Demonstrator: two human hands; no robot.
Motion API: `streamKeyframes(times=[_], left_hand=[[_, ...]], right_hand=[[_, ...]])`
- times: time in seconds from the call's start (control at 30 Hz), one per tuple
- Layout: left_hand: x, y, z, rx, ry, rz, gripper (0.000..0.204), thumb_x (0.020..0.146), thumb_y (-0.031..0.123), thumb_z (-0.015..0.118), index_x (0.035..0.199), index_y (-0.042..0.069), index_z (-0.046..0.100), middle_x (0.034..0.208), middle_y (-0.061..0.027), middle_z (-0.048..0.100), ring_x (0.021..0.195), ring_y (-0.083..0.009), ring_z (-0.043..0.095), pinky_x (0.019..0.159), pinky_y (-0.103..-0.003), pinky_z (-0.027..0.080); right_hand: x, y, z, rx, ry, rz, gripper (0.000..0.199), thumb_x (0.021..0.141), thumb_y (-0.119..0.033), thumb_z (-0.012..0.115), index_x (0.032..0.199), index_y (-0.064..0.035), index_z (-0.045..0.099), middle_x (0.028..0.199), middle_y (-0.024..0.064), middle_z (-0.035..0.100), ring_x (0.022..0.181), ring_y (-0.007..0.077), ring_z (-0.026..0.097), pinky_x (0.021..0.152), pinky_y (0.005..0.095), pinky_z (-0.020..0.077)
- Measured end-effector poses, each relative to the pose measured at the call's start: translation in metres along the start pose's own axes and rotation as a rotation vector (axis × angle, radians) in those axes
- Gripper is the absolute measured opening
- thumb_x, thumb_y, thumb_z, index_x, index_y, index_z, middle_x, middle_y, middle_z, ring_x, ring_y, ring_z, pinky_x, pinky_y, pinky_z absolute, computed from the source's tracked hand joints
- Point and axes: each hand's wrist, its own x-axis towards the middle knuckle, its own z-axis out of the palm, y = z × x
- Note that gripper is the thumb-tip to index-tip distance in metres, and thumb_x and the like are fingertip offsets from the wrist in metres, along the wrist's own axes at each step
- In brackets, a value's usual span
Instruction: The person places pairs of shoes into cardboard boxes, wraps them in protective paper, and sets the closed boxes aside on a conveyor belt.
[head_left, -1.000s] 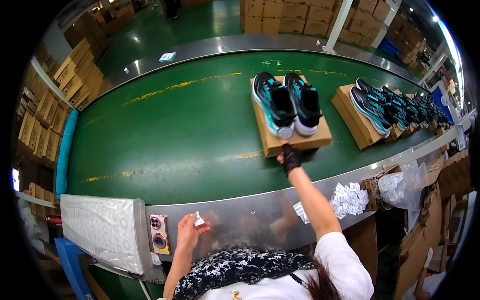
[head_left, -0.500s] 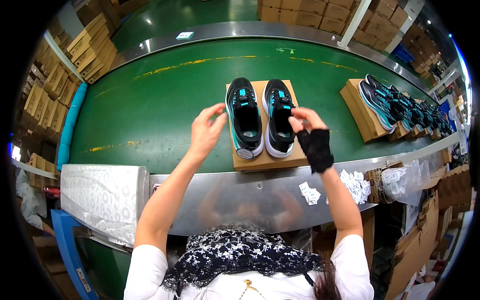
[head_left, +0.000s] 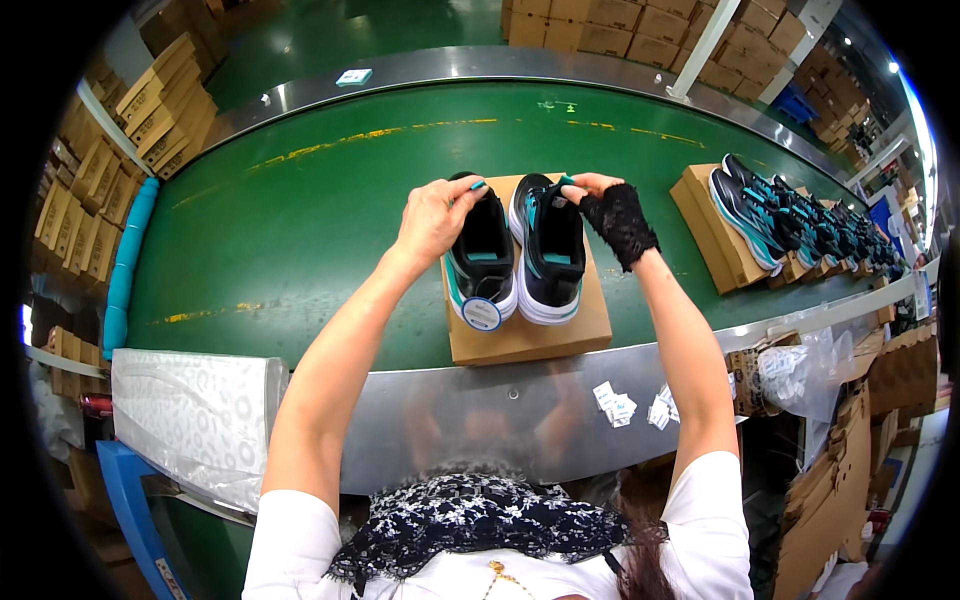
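Note:
A pair of black, teal and white sneakers stands on a brown cardboard box, toes pointing away from me. My left hand (head_left: 437, 217) is closed in a pinch on the teal-tipped tongue of the left sneaker (head_left: 486, 270). On the right sneaker (head_left: 552, 290), the tongue is pinched by my right hand (head_left: 610, 210), which wears a black fingerless lace glove. A round tag (head_left: 481, 314) hangs at the left sneaker's heel. The cardboard box (head_left: 530, 347) rests on the green conveyor belt (head_left: 330, 220), near its front edge. My fingers partly cover the sneakers' fronts.
More sneakers on boxes (head_left: 715, 230) line the belt at the right. Small white packets (head_left: 614, 404) lie on the metal ledge (head_left: 440, 420) before me. Patterned wrapping paper (head_left: 195, 420) is stacked at the left. Cartons (head_left: 165, 105) are piled at the far left.
Both hands have moved from beside the sneakers to their tongues and now pinch them. The view has shifted slightly, so the box appears lower and a little further left.

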Motion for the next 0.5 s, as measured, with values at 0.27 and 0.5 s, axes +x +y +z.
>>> streamKeyframes(times=[0.27, 0.5], left_hand=[[-0.048, -0.004, -0.004, 0.023, -0.057, 0.101, 0.042, 0.071, 0.010, 0.064, 0.112, 0.011, 0.054, 0.104, -0.0130, 0.054, 0.092, -0.0318, 0.054, 0.078, -0.036, 0.045], [-0.111, 0.002, -0.070, -0.091, 0.116, -0.060, 0.031, 0.076, 0.001, 0.060, 0.107, -0.001, 0.055, 0.092, -0.0119, 0.055, 0.083, -0.0207, 0.055, 0.072, -0.028, 0.044]], right_hand=[[-0.023, 0.051, 0.039, 0.230, 0.012, -0.068, 0.059, 0.061, -0.023, 0.073, 0.109, -0.0016, 0.047, 0.093, 0.0168, 0.056, 0.082, 0.0244, 0.056, 0.073, 0.0319, 0.0452], [-0.099, 0.014, 0.039, 0.049, -0.040, -0.007, 0.039, 0.066, -0.012, 0.053, 0.104, -0.0036, 0.048, 0.075, 0.0247, 0.054, 0.069, 0.0400, 0.055, 0.059, 0.0409, 0.0459]])
